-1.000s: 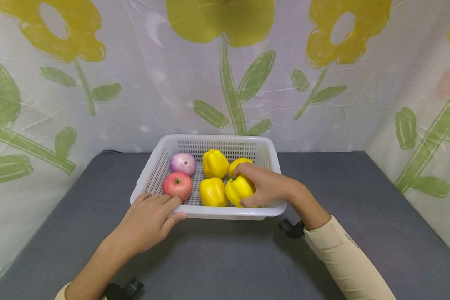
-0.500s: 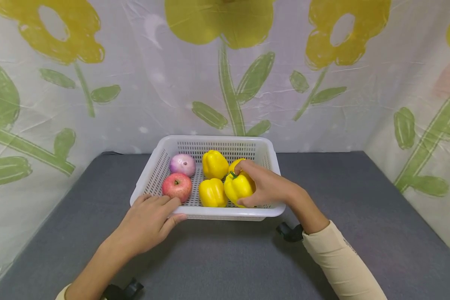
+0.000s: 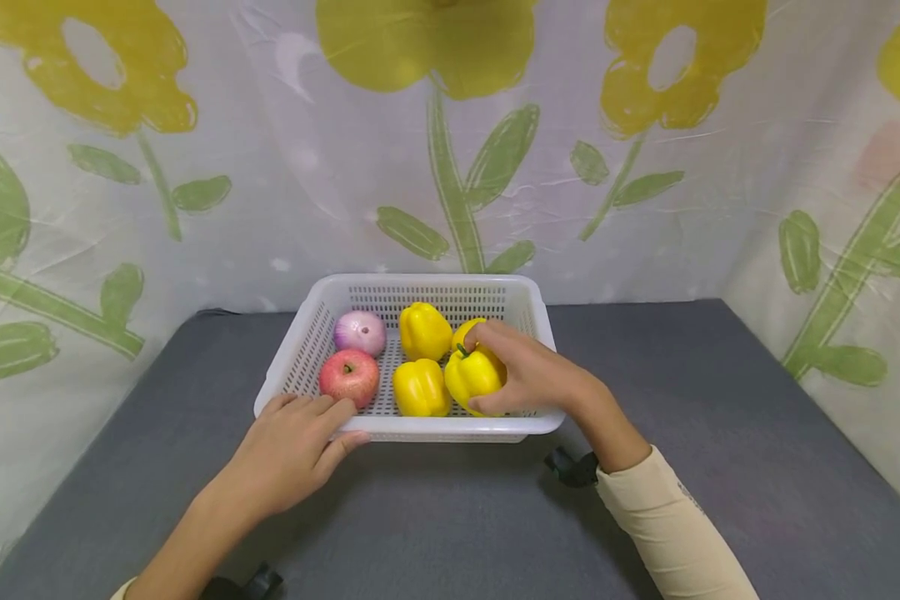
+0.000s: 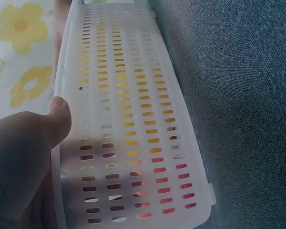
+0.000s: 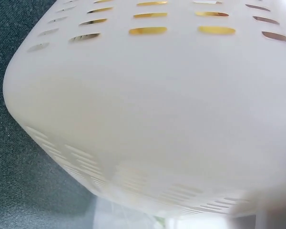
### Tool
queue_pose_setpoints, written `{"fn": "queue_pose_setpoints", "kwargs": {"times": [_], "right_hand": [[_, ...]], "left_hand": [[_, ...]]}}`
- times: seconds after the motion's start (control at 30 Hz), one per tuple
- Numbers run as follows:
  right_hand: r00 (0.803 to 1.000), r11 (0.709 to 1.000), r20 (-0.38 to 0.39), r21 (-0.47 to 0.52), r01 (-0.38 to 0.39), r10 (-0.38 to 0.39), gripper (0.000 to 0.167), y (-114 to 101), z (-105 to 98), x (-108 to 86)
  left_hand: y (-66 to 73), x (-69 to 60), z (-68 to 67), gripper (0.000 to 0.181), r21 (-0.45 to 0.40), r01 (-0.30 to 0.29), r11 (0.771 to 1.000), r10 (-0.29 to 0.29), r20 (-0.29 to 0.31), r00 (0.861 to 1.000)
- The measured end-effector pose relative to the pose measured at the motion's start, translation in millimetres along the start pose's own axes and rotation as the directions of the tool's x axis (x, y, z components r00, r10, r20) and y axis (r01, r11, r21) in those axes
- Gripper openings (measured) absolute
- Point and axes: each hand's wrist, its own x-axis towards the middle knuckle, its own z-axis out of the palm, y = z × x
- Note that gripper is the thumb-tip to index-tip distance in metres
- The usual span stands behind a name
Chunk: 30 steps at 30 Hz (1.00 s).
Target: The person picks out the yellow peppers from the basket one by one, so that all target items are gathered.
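I have the left hand [image 3: 292, 450] gripping the near rim of the basket [image 3: 420, 426], the right hand [image 3: 531, 367] curled round a yellow pepper [image 3: 467, 379] in its near-right corner, seemingly picking or placing, which calls for lift or release.

Behind the bare right hand [image 3: 521, 367], a creased cream sleeve [image 3: 663, 525] bears a small dark marking [image 3: 688, 497]; black, blunt-ended fittings [image 3: 572, 468] sit at both wrists.
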Motion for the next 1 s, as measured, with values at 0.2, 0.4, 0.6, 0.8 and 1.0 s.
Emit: {"fn": "queue_pose_setpoints", "kwargs": {"times": [0.2, 0.4, 0.6, 0.8, 1.0], "right_hand": [[0.999, 0.999, -0.011, -0.021, -0.036, 0.036, 0.055, -2.8, 0.1, -0.9], [0.999, 0.990, -0.047, -0.139, -0.002, -0.004, 0.052, -2.7, 3.5, -1.7], [0.997, 0.983, -0.071, -0.185, 0.008, -0.021, 0.051, -2.8, 5.1, -3.2], [0.995, 0.979, -0.102, -0.204, -0.016, -0.005, 0.049, -2.8, 5.3, -4.5], [0.990, 0.976, -0.142, -0.219, -0.016, -0.016, 0.048, -3.6, 5.2, -6.2]], "left_hand": [[0.4, 0.0, 1.3, 0.026, 0.003, -0.005, 1.000, 0.005, -0.013, 1.000], [0.7, -0.6, -0.5, 0.026, 0.006, -0.005, 1.000, 0.005, -0.016, 1.000], [0.1, 0.6, 1.3, 0.027, 0.010, -0.011, 1.000, 0.011, -0.023, 1.000], [-0.7, 0.8, 3.1, 0.026, 0.001, -0.018, 1.000, 0.018, -0.032, 0.999], [-0.2, -0.3, 3.5, 0.027, 0.001, -0.022, 1.000, 0.022, -0.047, 0.999]]}}
